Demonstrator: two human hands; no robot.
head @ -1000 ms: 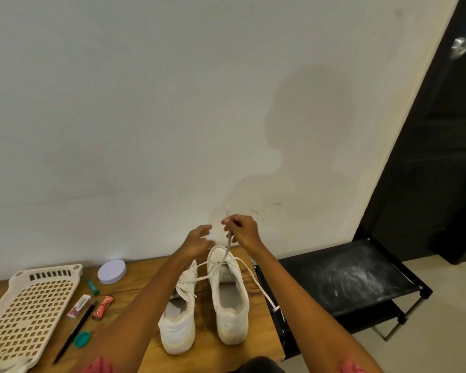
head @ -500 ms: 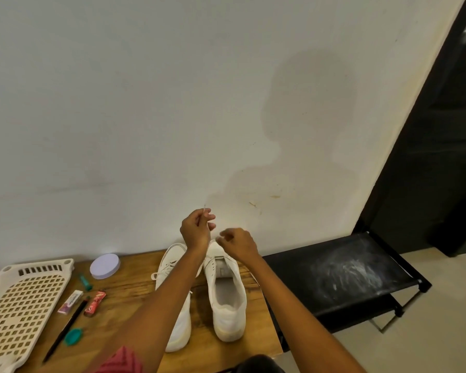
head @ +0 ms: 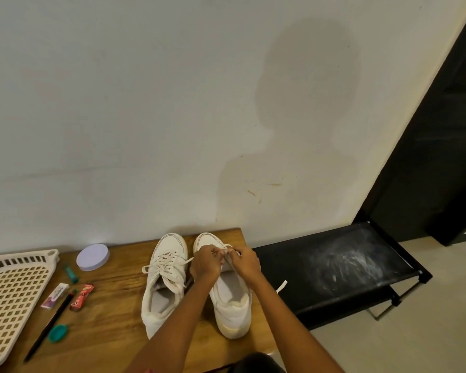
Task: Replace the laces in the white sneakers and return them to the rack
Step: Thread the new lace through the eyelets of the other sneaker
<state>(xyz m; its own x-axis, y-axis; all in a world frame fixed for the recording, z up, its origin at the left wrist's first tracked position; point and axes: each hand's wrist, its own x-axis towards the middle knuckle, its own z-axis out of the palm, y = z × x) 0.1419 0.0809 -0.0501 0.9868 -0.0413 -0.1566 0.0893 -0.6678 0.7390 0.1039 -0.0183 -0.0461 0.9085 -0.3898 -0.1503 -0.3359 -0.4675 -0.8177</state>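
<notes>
We pinch a thin white lace with our left hand and right hand. Both hands sit over the right white leather sneaker on the wooden table.

Bkgd: plain off-white wall, faint scuffs + small marks low down, soft shadow cast centre-right. Wooden table flush against wall. Dark door w/ black frame at right. Floor pale, smooth. Lighting dim, warm, indoor; no direct glare.
</notes>
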